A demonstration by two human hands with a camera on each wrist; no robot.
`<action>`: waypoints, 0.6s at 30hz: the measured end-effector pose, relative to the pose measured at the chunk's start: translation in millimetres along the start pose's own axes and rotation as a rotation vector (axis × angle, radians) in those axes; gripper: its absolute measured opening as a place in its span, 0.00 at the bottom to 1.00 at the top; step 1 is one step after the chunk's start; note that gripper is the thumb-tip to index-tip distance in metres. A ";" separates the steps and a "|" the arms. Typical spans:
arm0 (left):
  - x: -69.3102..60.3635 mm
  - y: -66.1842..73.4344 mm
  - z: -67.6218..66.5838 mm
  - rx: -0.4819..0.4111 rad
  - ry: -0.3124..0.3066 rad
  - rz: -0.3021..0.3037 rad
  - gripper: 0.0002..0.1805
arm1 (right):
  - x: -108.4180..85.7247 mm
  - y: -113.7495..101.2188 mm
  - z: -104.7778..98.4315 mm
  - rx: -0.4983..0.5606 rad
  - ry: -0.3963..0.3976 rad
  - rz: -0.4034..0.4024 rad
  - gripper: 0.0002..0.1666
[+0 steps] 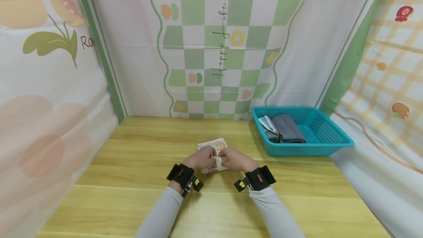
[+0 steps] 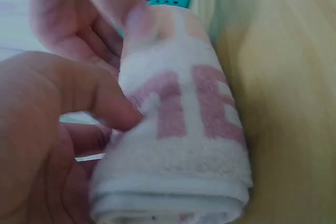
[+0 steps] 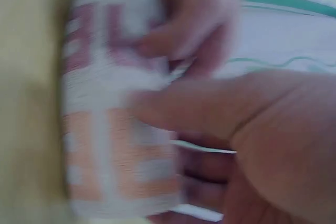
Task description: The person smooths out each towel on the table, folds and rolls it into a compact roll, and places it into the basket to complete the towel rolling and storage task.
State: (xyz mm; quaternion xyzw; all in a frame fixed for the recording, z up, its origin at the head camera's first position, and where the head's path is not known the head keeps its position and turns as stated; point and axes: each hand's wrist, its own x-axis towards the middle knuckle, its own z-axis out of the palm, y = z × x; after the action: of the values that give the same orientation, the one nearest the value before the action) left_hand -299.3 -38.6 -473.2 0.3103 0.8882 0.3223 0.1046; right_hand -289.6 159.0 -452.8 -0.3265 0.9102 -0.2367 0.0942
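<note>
A small folded towel (image 1: pixel 214 143), white with pink and orange blocks, lies on the wooden table in front of me. In the left wrist view the towel (image 2: pixel 178 161) shows stacked layers at its near end. My left hand (image 1: pixel 202 158) pinches its edge, thumb on top and fingers curled behind. Beside it, my right hand (image 1: pixel 238 159) grips the same edge farther along. The right wrist view, somewhat blurred, has the right thumb over the towel (image 3: pixel 100 145) and the fingers behind. Parts of the fingertips are hidden by the cloth.
A teal plastic basket (image 1: pixel 297 150) stands at the back right of the wooden table (image 1: pixel 132 194). Inside lie a rolled grey towel (image 1: pixel 287 127) and a white-and-blue item (image 1: pixel 268 123). Printed curtains (image 1: pixel 138 65) hang behind and at both sides.
</note>
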 end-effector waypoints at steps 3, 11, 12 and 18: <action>-2.6 0.4 -2.1 0.016 0.010 -0.006 0.10 | 3.4 6.5 7.4 0.017 0.000 0.004 0.12; -2.9 8.8 -7.2 0.049 -0.038 0.033 0.16 | 5.5 21.1 13.4 0.117 -0.058 0.062 0.20; -2.1 8.5 -6.2 0.053 -0.052 0.037 0.15 | 5.3 21.6 13.0 0.121 -0.064 0.060 0.22; 0.0 4.6 -1.1 0.031 -0.061 0.021 0.02 | 1.7 14.8 4.6 0.098 0.035 0.103 0.14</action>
State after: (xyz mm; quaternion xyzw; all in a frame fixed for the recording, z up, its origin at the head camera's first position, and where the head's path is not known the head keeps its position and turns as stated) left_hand -297.5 -36.4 -469.4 0.3308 0.8862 0.2998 0.1234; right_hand -297.4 166.2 -464.1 -0.2701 0.9146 -0.2817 0.1060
